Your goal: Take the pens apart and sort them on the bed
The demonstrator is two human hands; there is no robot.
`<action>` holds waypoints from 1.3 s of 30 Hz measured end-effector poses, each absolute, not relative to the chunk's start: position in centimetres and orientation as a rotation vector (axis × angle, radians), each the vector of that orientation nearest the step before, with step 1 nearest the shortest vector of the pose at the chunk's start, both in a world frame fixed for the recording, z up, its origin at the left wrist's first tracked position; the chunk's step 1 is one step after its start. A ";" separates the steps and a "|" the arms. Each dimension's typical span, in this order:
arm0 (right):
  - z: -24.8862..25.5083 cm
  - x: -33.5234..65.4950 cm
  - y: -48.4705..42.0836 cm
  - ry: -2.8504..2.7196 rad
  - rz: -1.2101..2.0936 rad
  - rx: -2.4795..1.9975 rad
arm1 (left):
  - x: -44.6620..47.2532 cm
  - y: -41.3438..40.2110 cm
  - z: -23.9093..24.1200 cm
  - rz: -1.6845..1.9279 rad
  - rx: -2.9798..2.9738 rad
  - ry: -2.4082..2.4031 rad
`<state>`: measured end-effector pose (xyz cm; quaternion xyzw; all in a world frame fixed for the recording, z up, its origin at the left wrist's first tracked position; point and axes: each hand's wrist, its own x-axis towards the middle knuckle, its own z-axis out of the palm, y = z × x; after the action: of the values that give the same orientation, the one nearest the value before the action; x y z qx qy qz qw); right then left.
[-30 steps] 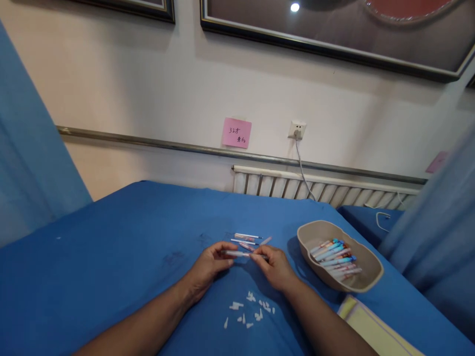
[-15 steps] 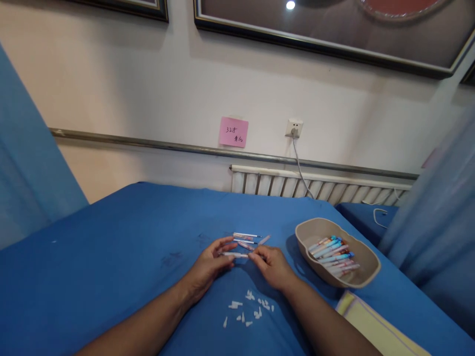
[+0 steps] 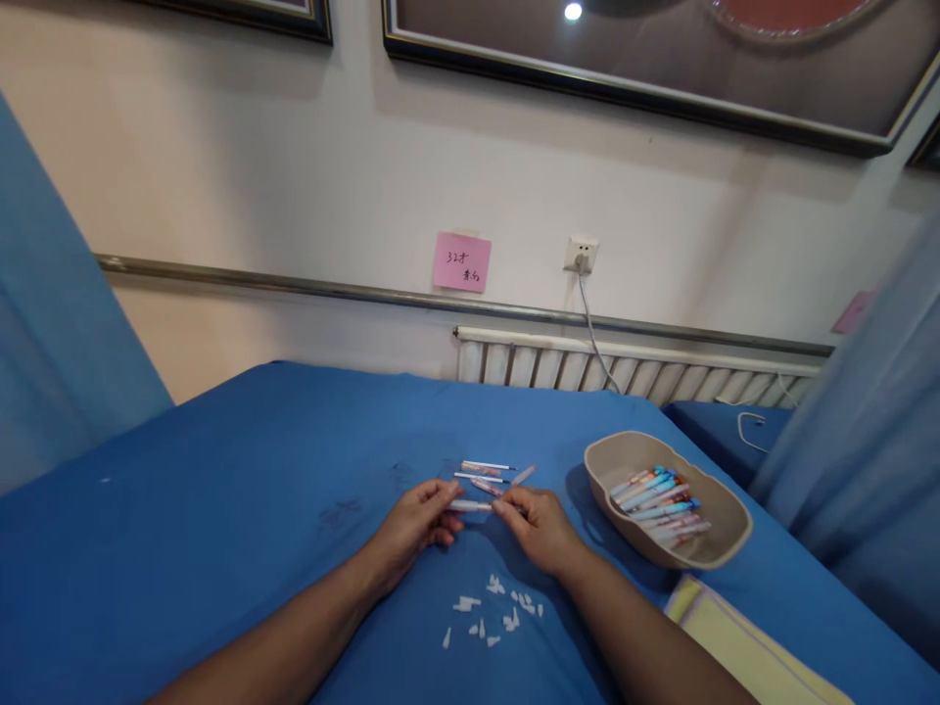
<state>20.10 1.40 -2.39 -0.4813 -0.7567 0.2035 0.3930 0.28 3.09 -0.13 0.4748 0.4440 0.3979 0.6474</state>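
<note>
A pale, see-through pen barrel (image 3: 468, 506) lies level between my two hands. My left hand (image 3: 417, 519) is closed on its left end, thumb and forefinger together. The fingers of my right hand (image 3: 540, 524) pinch its right end. Just beyond them on the blue cloth are thin white pen refills (image 3: 486, 465) with dark tips, and pen parts with a reddish pattern (image 3: 486, 487). Another pinkish clear piece (image 3: 524, 475) lies slanted by my right hand. Nearer to me, several small white cone-shaped tips (image 3: 510, 620) are scattered on the cloth.
On the right stands a beige basin (image 3: 724, 539) holding several pens (image 3: 665, 504) with blue, orange and clear parts. A yellow cloth or pad (image 3: 741, 641) lies in front of it. Blue curtains (image 3: 873, 441) hang at both sides. A radiator (image 3: 550, 364) runs along the wall.
My left hand has shifted slightly left and its fingers have closed in on the barrel's left end. My right hand has stayed almost still.
</note>
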 end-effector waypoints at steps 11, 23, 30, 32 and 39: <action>-3.2 20.0 1.7 -1.782 0.691 -1.222 | 0.2 2.9 -0.3 0.951 1.091 0.943; -2.8 19.9 1.7 -1.732 0.691 -1.174 | 0.0 3.1 -0.7 0.927 1.148 0.945; -2.9 19.7 2.0 -1.579 0.787 -1.193 | 0.3 3.3 -1.1 0.843 1.219 1.017; -2.7 19.5 2.3 -1.425 0.913 -1.167 | 0.1 3.3 -1.0 0.861 1.221 1.000; -0.5 18.5 2.2 -1.082 1.192 -0.844 | 0.4 3.0 -0.3 0.831 1.288 0.924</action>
<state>18.53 2.16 -0.49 -0.3664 -0.4696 0.5171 0.6147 0.42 2.95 -0.30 0.5615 0.4028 0.3622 0.6255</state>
